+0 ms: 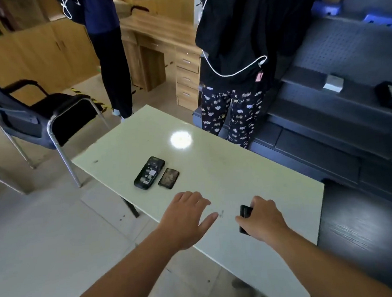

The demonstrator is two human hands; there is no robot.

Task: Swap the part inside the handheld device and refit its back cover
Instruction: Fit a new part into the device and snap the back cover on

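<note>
Head view looks down on a pale table [214,161]. Near its middle lies the handheld device [149,172], back open and inner parts showing, long axis running from 7 to 1 o'clock. Just beside it, at its 3 o'clock, lies a worn dark flat piece [168,178]; whether it is the cover or a part, I cannot tell. The left hand [187,217] hovers at 5 o'clock from the device, fingers spread and released, grasping nothing. The right hand [262,219], at 3 o'clock from the left, is curled around a small black part [244,212]. 2 people stand beyond the table, and a black chair [50,116] sits at 10 o'clock.
</note>
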